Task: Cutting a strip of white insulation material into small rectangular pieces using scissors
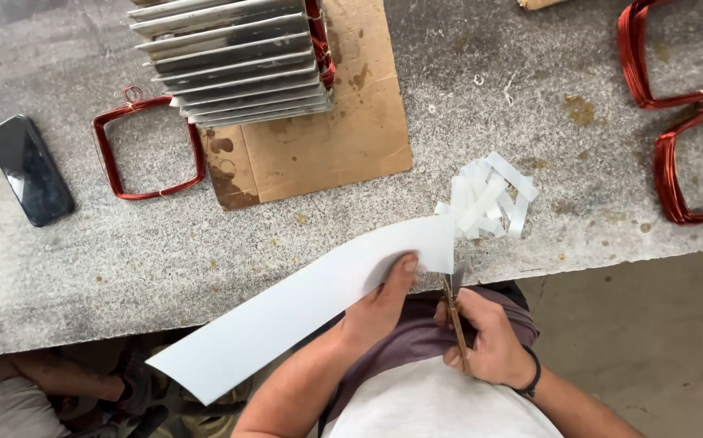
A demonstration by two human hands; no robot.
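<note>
Clearly, your left hand (380, 304) pinched a long white paper strip (303, 304) near its far end, thumb on top, the strip slanting out over the stone table's (165, 259) front edge toward your left. Your right hand (485, 341) was closed around a pair of scissors (453, 312), blades meeting the strip's end. Just beyond lay a pile of cut white slips (489, 199), with red wire coils (148, 146) and a dark phone (29, 169) farther off.

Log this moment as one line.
left hand: holds white paper sheet | right hand: scissors at sheet edge | cut strips piled on stone table
</note>
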